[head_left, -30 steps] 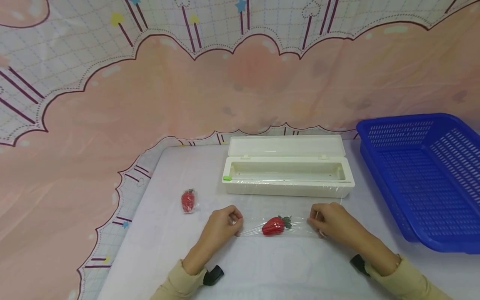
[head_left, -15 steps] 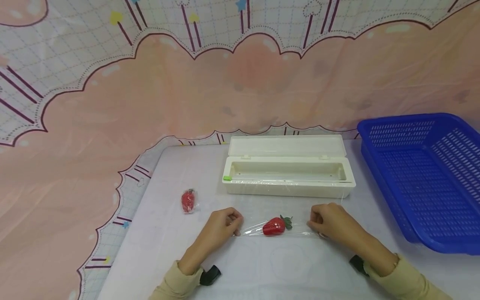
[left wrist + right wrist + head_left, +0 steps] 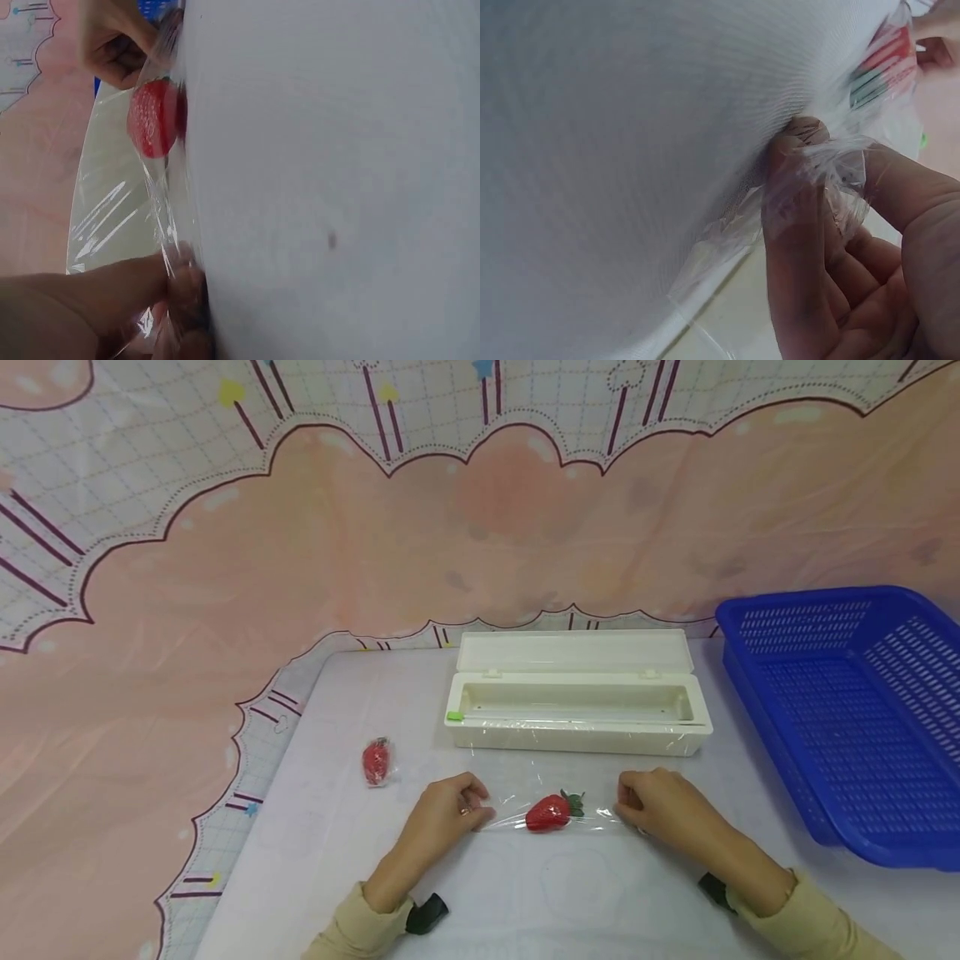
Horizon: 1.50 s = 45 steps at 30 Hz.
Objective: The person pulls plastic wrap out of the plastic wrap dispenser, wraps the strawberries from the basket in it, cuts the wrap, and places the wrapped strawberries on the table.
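Note:
A red strawberry [image 3: 548, 813] with green leaves lies on its side in a sheet of clear cling film [image 3: 600, 814]. To its left, my left hand [image 3: 448, 808] holds the film's end between thumb and fingers; in the left wrist view, creases run from the strawberry [image 3: 153, 120] to that hand [image 3: 142, 296]. At the leafy end, my right hand [image 3: 666, 802] pinches the other end, and the right wrist view has bunched film [image 3: 840, 176] over its thumb and fingers. Behind stands an open white cling film dispenser [image 3: 577, 739].
Another strawberry [image 3: 376, 762], wrapped in film, lies on the white tabletop [image 3: 315, 860] at the left. A blue perforated plastic basket [image 3: 817, 793] stands at the right. A patterned pink cloth [image 3: 450, 543] hangs behind the table.
My left hand's thumb and fingers have shifted slightly, and the film near them has changed its creases. The right hand and the strawberry have hardly moved.

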Tool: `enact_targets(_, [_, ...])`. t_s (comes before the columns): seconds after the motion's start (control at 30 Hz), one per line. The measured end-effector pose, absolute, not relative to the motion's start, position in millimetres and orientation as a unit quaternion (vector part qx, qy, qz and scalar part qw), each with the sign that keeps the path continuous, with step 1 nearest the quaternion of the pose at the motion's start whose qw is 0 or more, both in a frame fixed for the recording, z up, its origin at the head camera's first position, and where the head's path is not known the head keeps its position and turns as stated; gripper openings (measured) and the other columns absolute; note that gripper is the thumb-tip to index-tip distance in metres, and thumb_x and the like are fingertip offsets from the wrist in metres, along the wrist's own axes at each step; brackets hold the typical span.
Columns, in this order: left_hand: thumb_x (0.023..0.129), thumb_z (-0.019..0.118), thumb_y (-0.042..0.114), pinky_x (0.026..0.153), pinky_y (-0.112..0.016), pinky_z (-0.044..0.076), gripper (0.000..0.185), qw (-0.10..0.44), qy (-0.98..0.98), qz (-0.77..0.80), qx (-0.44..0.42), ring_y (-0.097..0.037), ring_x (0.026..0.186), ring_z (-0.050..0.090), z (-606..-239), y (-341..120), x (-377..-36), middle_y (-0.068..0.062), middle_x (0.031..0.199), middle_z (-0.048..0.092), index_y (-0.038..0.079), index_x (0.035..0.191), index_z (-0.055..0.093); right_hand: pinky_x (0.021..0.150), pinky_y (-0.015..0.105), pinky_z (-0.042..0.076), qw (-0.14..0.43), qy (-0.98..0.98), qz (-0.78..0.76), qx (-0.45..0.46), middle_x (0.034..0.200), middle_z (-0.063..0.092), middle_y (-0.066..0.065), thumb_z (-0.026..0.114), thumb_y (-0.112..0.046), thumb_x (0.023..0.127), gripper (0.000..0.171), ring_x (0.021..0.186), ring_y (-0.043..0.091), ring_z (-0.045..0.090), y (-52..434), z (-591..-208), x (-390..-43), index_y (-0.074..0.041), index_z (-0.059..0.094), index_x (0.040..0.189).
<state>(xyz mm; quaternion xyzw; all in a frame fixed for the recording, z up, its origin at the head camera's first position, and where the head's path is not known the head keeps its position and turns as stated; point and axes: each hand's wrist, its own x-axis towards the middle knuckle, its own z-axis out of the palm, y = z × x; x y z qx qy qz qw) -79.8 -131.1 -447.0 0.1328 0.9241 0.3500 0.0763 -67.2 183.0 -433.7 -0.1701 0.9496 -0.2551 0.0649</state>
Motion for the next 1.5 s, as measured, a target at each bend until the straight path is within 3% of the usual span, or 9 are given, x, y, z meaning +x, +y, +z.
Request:
enact_targets(0.13, [0.078,0.084,0.014,0.058,-0.02,0.042,0.021,0.046,0.941,0.306,0.136,-0.003,0.063,0.049,-445,-125,-77,0.01,0.07,0.056,0.013,0.09,0.067,0.05,0.021,0.036,0.048,0.952,-0.24,-0.182,0.059,0.047,-0.01,0.079,-0.01,0.081,0.028,0.054,0.005,0.041,183,-434,-67,-0.016,0.053,0.074])
enact_targets(0.37, [0.074,0.087,0.018,0.061,-0.023,0.043,0.023,-0.032,0.961,0.215,0.169,-0.007,0.07,0.051,-441,-120,-70,0.008,0.073,0.06,0.016,0.086,0.068,0.052,0.021,0.031,0.012,0.954,-0.225,-0.199,0.06,0.039,-0.01,0.079,-0.007,0.078,0.038,0.057,0.005,0.038,183,-436,-66,-0.018,0.044,0.066])
enact_targets(0.63, [0.072,0.089,0.019,0.067,-0.03,0.049,0.025,-0.086,0.966,0.126,0.211,-0.016,0.078,0.058,-439,-120,-67,0.001,0.085,0.063,0.014,0.084,0.068,0.052,0.019,0.034,-0.023,0.951,-0.197,-0.238,0.072,0.039,-0.009,0.075,0.001,0.077,0.034,0.058,0.003,0.037,181,-437,-64,-0.019,0.05,0.069])
enact_targets(0.83, [0.072,0.087,0.01,0.07,-0.03,0.042,0.018,-0.118,0.954,0.073,0.265,-0.016,0.078,0.054,-438,-116,-65,0.002,0.08,0.057,0.015,0.079,0.071,0.058,0.023,0.04,-0.074,0.943,-0.154,-0.285,0.075,0.044,-0.008,0.08,0.0,0.074,0.024,0.069,0.008,0.042,180,-437,-62,-0.016,0.061,0.074])
enact_targets(1.0, [0.072,0.082,0.002,0.07,-0.027,0.04,0.02,-0.117,0.939,0.031,0.321,-0.014,0.08,0.056,-439,-113,-65,0.005,0.082,0.063,0.019,0.081,0.075,0.066,0.025,0.046,-0.076,0.933,-0.159,-0.314,0.078,0.047,-0.009,0.081,0.004,0.071,0.023,0.077,0.01,0.044,181,-436,-61,-0.014,0.067,0.075])
enact_targets(1.17, [0.073,0.079,-0.001,0.072,-0.025,0.047,0.021,-0.114,0.934,0.05,0.335,-0.013,0.082,0.059,-440,-115,-65,0.006,0.083,0.069,0.017,0.082,0.074,0.069,0.025,0.049,-0.071,0.926,-0.172,-0.329,0.08,0.051,-0.007,0.078,0.01,0.07,0.023,0.08,0.011,0.046,178,-436,-61,-0.012,0.071,0.075])
enact_targets(1.33, [0.079,0.077,-0.001,0.072,-0.026,0.055,0.018,-0.065,0.945,0.097,0.306,-0.013,0.086,0.065,-439,-117,-62,0.003,0.087,0.07,0.013,0.089,0.073,0.069,0.023,0.05,-0.058,0.921,-0.166,-0.347,0.083,0.053,-0.006,0.079,0.009,0.072,0.02,0.081,0.01,0.046,176,-436,-59,-0.009,0.073,0.08])
enact_targets(1.5, [0.089,0.074,0.013,0.072,-0.03,0.057,0.007,-0.009,0.951,0.128,0.282,-0.015,0.087,0.067,-433,-114,-61,0.001,0.089,0.07,0.012,0.096,0.072,0.067,0.024,0.049,-0.04,0.926,-0.159,-0.34,0.08,0.057,-0.006,0.078,0.005,0.075,0.015,0.077,0.011,0.048,174,-433,-57,-0.009,0.074,0.08])
